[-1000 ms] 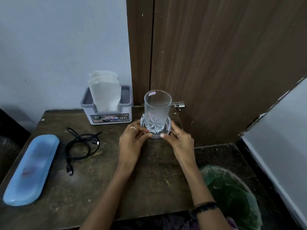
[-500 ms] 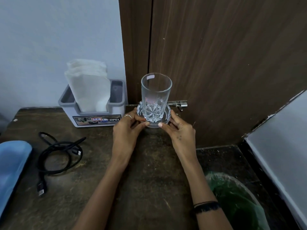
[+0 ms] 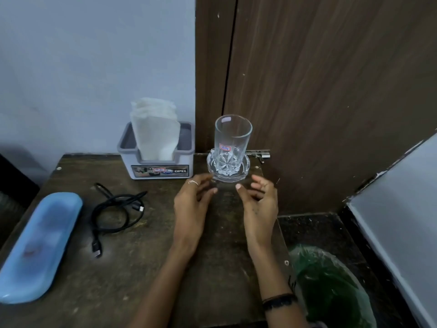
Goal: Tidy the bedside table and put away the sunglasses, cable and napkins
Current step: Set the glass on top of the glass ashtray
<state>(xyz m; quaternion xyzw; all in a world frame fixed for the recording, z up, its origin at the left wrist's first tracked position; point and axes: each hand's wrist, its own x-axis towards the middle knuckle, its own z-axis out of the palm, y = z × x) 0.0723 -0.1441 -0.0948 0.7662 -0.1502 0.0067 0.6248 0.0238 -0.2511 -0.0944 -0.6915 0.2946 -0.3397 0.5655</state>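
**Bedside tabletop with both hands loose near the glass**

At the far left, a pale blue sunglasses case [image 3: 39, 247] is laid lengthwise along the edge of the dark wooden tabletop [image 3: 142, 280], its lid closed, so whether the sunglasses are inside cannot be told. Just to its right, a black cable [image 3: 115, 215] is seen in a loose coil, one plug end trailing toward the front of the tabletop. Behind the cable, against the pale wall, a grey napkin holder [image 3: 157, 159] is placed — white napkins [image 3: 155, 129] are stood upright in it.

Further right, the left hand [image 3: 192, 207] is held with fingers spread and relaxed, a ring visible on one finger; nothing is gripped. Just beyond the fingertips, a clear glass [image 3: 231, 143] is stood upright on a small glass saucer [image 3: 228, 169] at the back of the tabletop, beside the brown wooden door [image 3: 331, 91]. The right hand [image 3: 259, 204] is likewise held open and empty, a dark band worn at the wrist. The two hands are kept apart, neither touching the saucer. At the lower right, a bin lined with a green bag [image 3: 331, 287] is seen on the floor.
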